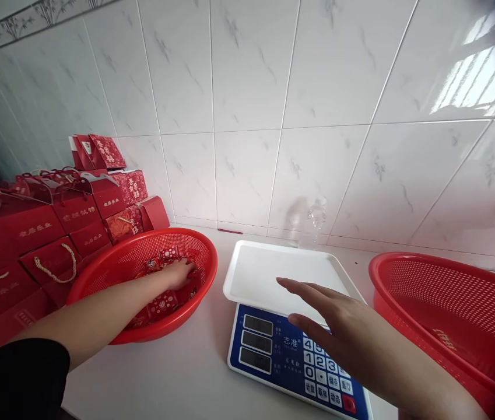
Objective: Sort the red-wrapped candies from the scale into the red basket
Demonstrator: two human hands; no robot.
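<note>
My left hand point(181, 274) is down inside a red plastic basket point(212, 256), its fingers bent and closed over the small red packets point(162, 303) lying there. The fingertips are partly hidden among the packets, so I cannot see how many are in the grasp. Over the blue-and-white digital scale point(293, 344) hovers my right hand point(326, 312), open and holding nothing, with fingers stretched out to the left. It covers part of the scale's keypad and the right side of its white weighing tray point(269, 274). No items show on the visible part of the tray.
Red gift boxes point(79, 213) with rope handles are stacked at the left against the tiled wall point(247, 175). A second red basket point(404, 259) stands at the right. Behind the tray is a clear plastic bottle point(315, 221). A thin red stick point(230, 231) lies along the wall.
</note>
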